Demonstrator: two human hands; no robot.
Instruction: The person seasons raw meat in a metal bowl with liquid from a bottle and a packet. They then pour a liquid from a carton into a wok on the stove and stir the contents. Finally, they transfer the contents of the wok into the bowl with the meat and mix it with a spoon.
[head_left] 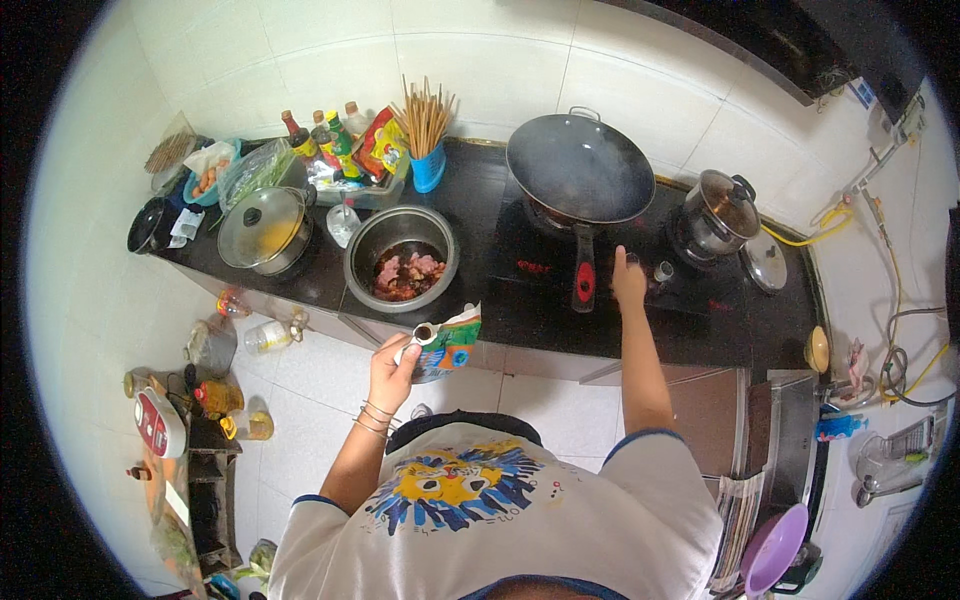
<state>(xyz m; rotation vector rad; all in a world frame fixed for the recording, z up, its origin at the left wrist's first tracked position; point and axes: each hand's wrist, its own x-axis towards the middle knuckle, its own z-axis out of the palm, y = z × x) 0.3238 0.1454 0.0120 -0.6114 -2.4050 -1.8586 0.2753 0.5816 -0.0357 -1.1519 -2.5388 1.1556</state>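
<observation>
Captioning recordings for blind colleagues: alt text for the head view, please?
Left hand grips a green packet and a white spoon near a pot of pinkish meat; right hand is over the stove, beside a wok handle.

The counter [478,225] is glossy and near black. The open pot [400,222] is smooth, satiny metal; left of it, a clear glass lid [268,234] shines. Beyond that pot, I see matt wooden chopsticks [425,115] in a slick blue plastic cup [428,172]. Right of it, a dull metal wok [575,170]; in front, a glossy, plastic-looking packet [458,334].
</observation>
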